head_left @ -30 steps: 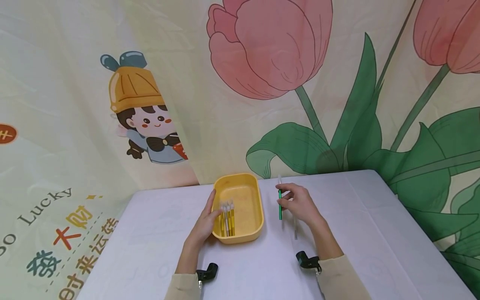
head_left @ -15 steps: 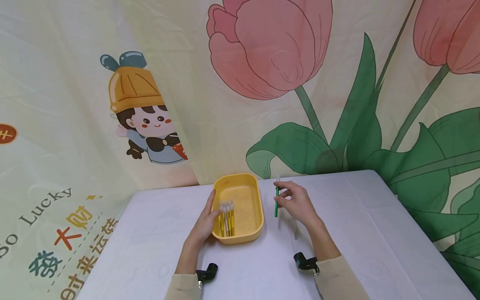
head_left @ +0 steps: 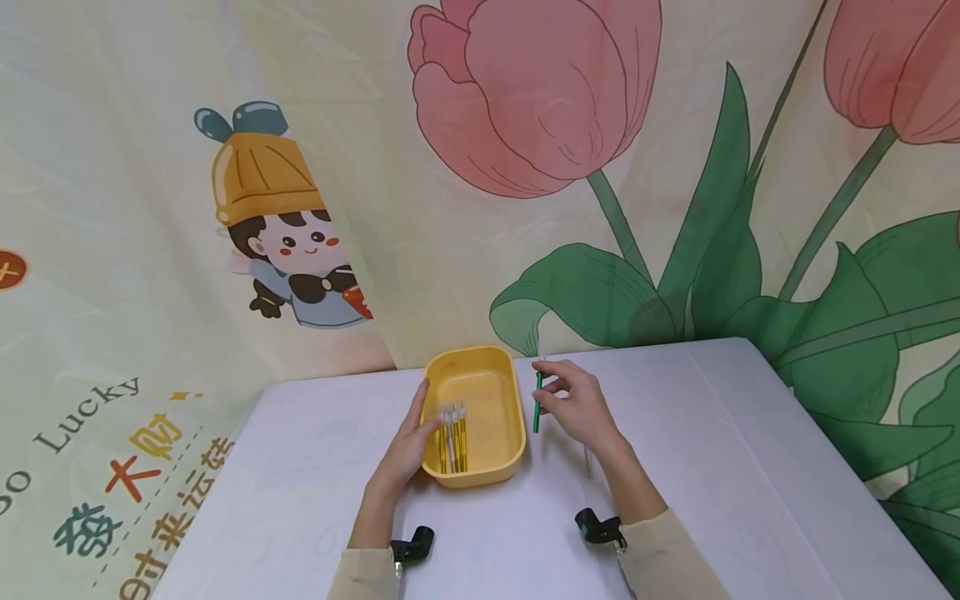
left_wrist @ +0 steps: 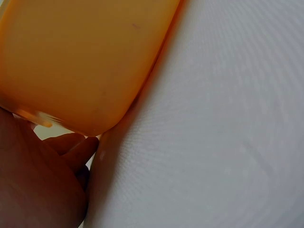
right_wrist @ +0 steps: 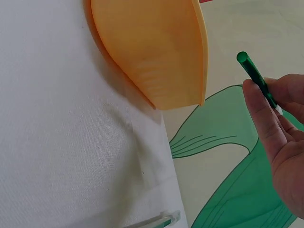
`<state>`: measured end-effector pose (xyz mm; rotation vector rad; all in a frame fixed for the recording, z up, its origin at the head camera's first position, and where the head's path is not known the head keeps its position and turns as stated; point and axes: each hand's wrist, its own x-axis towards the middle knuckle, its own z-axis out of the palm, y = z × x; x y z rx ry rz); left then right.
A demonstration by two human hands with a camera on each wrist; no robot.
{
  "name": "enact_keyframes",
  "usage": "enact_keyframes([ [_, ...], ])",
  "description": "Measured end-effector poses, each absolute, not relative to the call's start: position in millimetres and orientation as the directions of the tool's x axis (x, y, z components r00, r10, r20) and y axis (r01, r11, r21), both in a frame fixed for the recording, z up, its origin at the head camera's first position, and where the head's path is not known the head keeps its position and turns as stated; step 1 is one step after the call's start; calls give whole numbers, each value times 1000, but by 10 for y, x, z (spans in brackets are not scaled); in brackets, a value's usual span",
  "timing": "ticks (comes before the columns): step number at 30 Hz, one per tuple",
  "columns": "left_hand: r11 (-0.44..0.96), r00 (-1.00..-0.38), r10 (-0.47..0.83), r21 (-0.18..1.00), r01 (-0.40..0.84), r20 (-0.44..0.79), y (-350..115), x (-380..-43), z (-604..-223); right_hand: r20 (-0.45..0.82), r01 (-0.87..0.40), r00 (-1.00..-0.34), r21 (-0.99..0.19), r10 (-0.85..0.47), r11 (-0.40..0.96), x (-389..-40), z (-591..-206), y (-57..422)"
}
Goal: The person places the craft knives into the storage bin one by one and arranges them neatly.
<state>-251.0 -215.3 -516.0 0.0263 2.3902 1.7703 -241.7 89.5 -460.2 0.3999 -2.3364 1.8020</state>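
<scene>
On the table stands a yellow plastic tray (head_left: 495, 417) with several slim gold and silver pen-like sticks (head_left: 459, 442) along its left side. My left hand (head_left: 405, 454) holds the tray's left rim, thumb over the edge; the left wrist view shows its fingers (left_wrist: 80, 151) against the outside near the base. Just right of the tray, my right hand (head_left: 581, 408) pinches a shiny green pen-like stick (head_left: 537, 408) with a clear upper end, upright and off the table. In the right wrist view the green stick (right_wrist: 251, 71) sits between thumb and fingers.
A clear slender piece (head_left: 588, 460), partly behind the right wrist, lies on the white-covered table (head_left: 697, 467). In the right wrist view this clear piece (right_wrist: 161, 222) shows green inside. A printed flower curtain (head_left: 420, 250) hangs behind the table's far edge.
My right hand has moved left toward the tray, bringing the green stick with it. The left hand and the tray have stayed in place.
</scene>
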Motion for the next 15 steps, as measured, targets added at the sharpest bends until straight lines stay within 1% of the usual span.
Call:
enact_keyframes([
  [11, 305, -989, 107, 950, -61, -98, -2141, -2481, -5152, 273, -296, -954, -925, -124, 239, -2413, -4623, 835],
  [15, 307, -990, 106, 950, -55, -92, -2144, -2488, -5164, 266, -292, -952, -937, -149, 193, -2411, -4608, 808],
])
